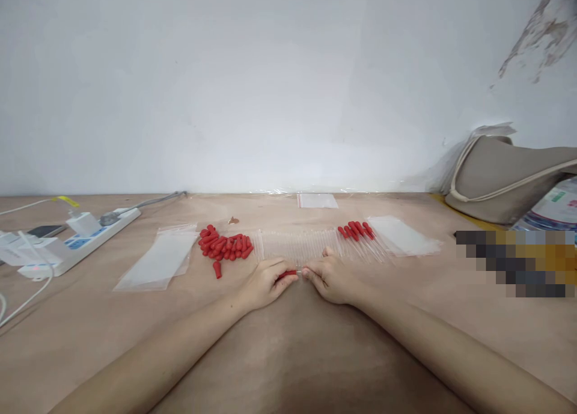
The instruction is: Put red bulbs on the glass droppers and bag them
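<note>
Between the fingers of my left hand (267, 283) is a red rubber dropper bulb (288, 274), lying sideways. My right hand (332, 280) pinches a thin clear glass tube (300, 273) whose end meets the bulb's mouth; how far it sits inside cannot be made out. Just beyond my hands lies a row of clear glass tubes (288, 246). To the left is a pile of red bulbs (225, 246), with a single bulb (217, 270) apart in front. On the right, several droppers (360, 232) with red bulbs on their tubes lie side by side.
Clear plastic bags lie on the left (153, 261) and on the right (403, 237); a small bag (318, 200) is near the wall. A power strip (85, 246) with chargers and cables stands far left. At far right are a grey-beige bag (509, 176) and a plastic bottle (556, 203).
</note>
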The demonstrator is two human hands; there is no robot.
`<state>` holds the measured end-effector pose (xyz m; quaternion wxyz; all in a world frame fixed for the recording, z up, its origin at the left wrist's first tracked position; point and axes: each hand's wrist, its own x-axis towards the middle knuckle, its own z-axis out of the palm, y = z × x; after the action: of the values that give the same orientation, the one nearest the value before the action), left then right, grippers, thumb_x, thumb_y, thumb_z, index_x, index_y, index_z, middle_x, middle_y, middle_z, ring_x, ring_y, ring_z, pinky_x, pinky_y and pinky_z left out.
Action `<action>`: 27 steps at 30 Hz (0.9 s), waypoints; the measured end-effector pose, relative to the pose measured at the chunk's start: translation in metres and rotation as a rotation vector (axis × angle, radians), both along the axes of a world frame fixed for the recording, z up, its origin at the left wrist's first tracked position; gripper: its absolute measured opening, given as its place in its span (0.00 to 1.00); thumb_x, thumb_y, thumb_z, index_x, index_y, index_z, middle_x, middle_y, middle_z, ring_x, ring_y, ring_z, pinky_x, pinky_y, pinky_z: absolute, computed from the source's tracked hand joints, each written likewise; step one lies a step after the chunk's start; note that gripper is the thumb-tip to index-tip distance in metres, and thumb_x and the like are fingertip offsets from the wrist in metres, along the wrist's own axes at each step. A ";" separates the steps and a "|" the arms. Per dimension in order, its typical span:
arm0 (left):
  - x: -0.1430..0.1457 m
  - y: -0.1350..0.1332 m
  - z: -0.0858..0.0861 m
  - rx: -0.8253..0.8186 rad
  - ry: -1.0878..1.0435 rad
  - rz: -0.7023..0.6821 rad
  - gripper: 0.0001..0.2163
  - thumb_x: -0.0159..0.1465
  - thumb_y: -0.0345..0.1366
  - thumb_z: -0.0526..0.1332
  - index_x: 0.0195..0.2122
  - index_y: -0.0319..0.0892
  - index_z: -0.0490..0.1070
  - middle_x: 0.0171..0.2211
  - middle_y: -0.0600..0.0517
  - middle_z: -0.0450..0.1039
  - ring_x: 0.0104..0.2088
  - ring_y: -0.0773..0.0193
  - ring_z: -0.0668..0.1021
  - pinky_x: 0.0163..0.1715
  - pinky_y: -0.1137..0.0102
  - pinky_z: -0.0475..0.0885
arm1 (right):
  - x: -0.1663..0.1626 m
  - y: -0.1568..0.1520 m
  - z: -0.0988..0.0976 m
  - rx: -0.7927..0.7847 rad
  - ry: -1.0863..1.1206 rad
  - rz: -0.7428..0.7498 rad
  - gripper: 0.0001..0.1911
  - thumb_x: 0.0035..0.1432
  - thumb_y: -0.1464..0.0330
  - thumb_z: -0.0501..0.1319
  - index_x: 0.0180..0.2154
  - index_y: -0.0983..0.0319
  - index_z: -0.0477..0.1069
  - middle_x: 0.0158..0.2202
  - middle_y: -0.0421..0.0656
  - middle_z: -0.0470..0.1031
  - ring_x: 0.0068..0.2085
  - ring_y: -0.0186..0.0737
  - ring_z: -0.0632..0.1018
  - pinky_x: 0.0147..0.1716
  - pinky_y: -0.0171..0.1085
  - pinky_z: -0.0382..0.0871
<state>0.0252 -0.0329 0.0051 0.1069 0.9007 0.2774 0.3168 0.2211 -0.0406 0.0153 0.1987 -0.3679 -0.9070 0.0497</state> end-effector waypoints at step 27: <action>-0.004 0.005 0.005 0.089 -0.035 0.110 0.14 0.59 0.33 0.55 0.47 0.42 0.62 0.43 0.46 0.64 0.44 0.60 0.68 0.44 0.64 0.65 | 0.133 0.066 0.024 -0.254 0.107 -0.958 0.14 0.45 0.59 0.58 0.19 0.62 0.67 0.20 0.42 0.71 0.25 0.36 0.71 0.22 0.31 0.58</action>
<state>0.0212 -0.0282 0.0100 0.0540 0.8822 0.3102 0.3501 0.3544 0.0255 0.0393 0.1991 -0.7615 -0.6114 0.0818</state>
